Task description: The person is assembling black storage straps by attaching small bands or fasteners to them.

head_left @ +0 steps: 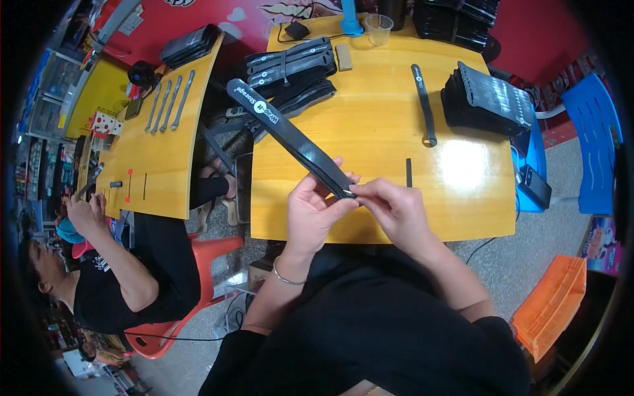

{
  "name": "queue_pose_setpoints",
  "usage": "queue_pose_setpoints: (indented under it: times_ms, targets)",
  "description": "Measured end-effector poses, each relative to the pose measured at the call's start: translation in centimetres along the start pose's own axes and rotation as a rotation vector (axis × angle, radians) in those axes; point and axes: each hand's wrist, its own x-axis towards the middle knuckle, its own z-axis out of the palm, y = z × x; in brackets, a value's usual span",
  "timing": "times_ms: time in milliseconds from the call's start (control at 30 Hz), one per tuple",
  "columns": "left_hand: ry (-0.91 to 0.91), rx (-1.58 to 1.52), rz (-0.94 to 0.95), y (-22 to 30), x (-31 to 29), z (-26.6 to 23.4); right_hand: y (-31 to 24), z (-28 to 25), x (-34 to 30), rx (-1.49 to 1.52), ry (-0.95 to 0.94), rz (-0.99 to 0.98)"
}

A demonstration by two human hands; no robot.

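Observation:
A thin stack of long black straps (290, 138) with white printing slants up and to the left over the near part of the yellow table. My left hand (312, 210) is closed around its lower end, thumb on the near side. My right hand (394, 206) pinches the same end at its tip, where a small pale yellowish bit shows between the fingers. What that bit is, I cannot make out. Past my right hand, a short black strip (409, 173) lies on the table. Farther back lies a single black strap (424, 105) with a rounded end.
Bundled black straps (290, 65) lie at the table's back left, and a thick strap stack (492, 99) at the right. A clear plastic cup (378, 30) stands at the back. A co-worker (125, 284) sits left at another yellow table (165, 158). An orange crate (549, 307) is at lower right.

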Motion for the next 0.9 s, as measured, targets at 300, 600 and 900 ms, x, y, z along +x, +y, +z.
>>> queue_pose_setpoints:
  times_ms: [300,600,900]
  targets:
    - [-0.086,0.125,-0.126,0.8,-0.1,-1.5,-0.1,0.3,-0.6,0.09,-0.052,0.165]
    - [-0.183,0.183,-0.22,1.3,-0.6,-2.6,-0.3,0.3,-1.0,0.087,-0.092,0.19]
    - [-0.187,0.075,-0.363,2.1,-1.2,-1.9,-1.0,-2.0,-0.5,-0.158,-0.169,-0.014]
